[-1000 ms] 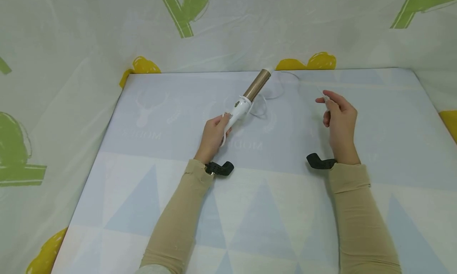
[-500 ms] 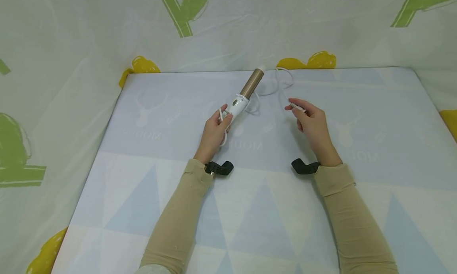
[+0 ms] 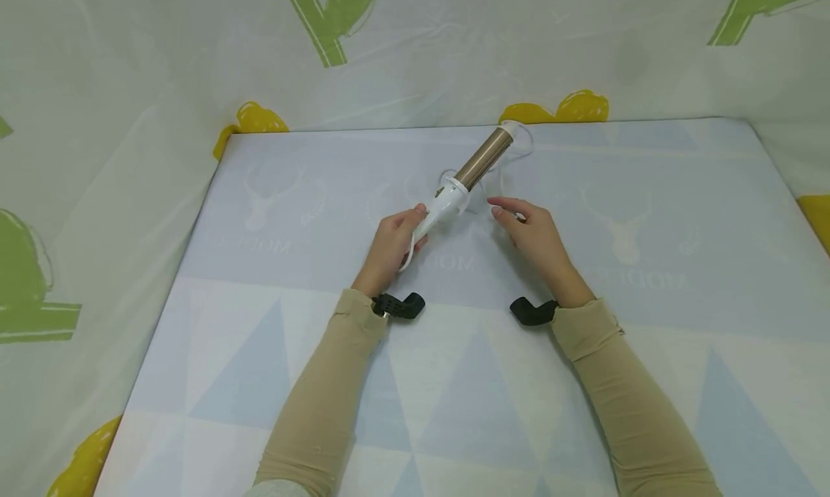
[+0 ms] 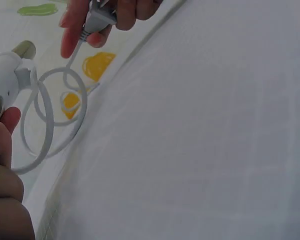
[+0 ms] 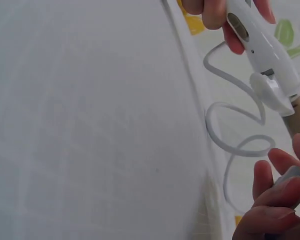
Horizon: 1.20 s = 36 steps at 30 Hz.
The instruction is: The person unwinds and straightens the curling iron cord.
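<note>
A curling iron (image 3: 447, 200) with a white handle and a gold-brown barrel tilts up to the right in the head view. My left hand (image 3: 389, 246) grips its handle near the lower end. My right hand (image 3: 537, 239) is to the right of the handle, a short way off. Between its thumb and fingers it pinches a grey-white plug (image 4: 99, 20), which shows in both wrist views and is mostly hidden in the head view. The white cord (image 5: 236, 82) hangs in loose loops between the two hands.
A table with a pale blue and white patterned cover (image 3: 480, 382) lies under both arms. Behind its far edge rises a light sheet (image 3: 441, 57) with green and yellow prints. A black wrist mount (image 3: 398, 306) sits at each cuff.
My right hand has moved left with the plug, closer to the curling iron. The iron's barrel swung left, then back to the right and away. My left hand stays on the handle.
</note>
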Each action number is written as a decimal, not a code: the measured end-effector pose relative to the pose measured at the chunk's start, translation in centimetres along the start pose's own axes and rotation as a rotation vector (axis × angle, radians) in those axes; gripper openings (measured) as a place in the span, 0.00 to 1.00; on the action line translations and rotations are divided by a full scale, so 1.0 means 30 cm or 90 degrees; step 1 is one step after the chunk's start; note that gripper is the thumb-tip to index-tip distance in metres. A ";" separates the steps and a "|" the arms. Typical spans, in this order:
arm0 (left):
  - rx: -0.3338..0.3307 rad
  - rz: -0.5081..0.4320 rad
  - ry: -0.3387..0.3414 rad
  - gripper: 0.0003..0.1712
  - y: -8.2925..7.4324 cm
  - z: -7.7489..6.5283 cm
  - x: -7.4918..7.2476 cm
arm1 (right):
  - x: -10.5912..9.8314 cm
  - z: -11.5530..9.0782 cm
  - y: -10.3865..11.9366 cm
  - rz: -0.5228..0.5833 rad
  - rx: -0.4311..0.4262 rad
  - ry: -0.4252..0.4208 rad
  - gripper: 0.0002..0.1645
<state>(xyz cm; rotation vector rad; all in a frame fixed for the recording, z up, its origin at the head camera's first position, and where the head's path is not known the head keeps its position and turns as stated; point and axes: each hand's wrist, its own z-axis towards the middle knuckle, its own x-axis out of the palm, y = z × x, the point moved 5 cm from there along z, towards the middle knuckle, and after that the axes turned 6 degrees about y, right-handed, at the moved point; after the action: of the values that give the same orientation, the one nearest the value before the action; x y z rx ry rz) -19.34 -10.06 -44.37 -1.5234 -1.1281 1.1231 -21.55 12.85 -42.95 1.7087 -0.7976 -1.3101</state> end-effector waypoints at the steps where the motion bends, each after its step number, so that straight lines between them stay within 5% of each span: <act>1: -0.001 0.004 0.002 0.34 0.000 -0.001 0.003 | 0.001 0.000 0.000 0.001 -0.003 0.004 0.21; 10: -0.008 0.021 0.028 0.33 0.005 -0.003 0.011 | -0.024 0.010 -0.026 0.068 -0.012 0.009 0.21; 22: -0.030 0.089 0.117 0.32 0.010 -0.004 0.027 | -0.275 -0.025 -0.065 0.284 -0.005 -0.142 0.25; 36: -0.029 0.233 0.200 0.36 0.004 -0.002 0.055 | -0.364 -0.103 0.067 0.394 -0.162 -0.209 0.19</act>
<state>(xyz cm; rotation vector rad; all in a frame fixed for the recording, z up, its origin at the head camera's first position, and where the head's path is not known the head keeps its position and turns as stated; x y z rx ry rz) -18.97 -8.49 -44.74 -1.9172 -0.6826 1.0492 -21.39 21.96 -35.91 0.9417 -1.1746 -1.1933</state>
